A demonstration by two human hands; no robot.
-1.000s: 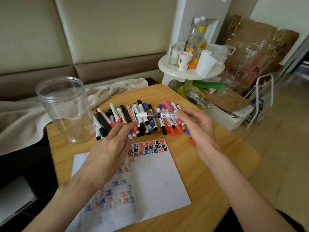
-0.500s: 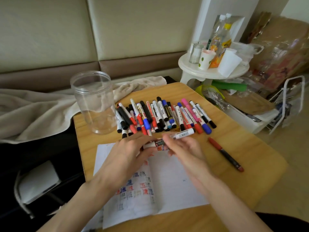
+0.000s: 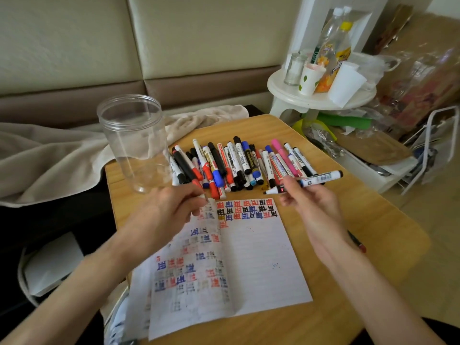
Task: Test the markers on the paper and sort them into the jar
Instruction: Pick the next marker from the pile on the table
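Surroundings of the work surface

Wooden table (image 3: 263, 128) stands against a padded wall panel (image 3: 74, 46), with a beige blanket (image 3: 49, 155) draped at its left edge. At the right, a round white side table (image 3: 321, 100) carries a leaf-print paper cup (image 3: 310, 79), a tilted white cup (image 3: 346, 83), a small glass jar (image 3: 293, 69) and an orange drink bottle (image 3: 336, 56). A white wire rack (image 3: 440, 145) stands further right.

Clear jar (image 3: 134, 145), marker pile (image 3: 236, 165) & paper (image 3: 254, 257) sitting together.
Jar's standing upright left of pile; lined paper w/ colour marks lying in front; one white marker (image 3: 321, 177) hanging tilted between.

One clear jar (image 3: 133, 143), upper left. One open notebook (image 3: 251, 257). Marker heap (image 3: 239, 165), mid-frame: roughly thirty, too packed to tally. One marker (image 3: 319, 178) in my right fingers (image 3: 292, 189). One red marker (image 3: 358, 245) apart, lower right.
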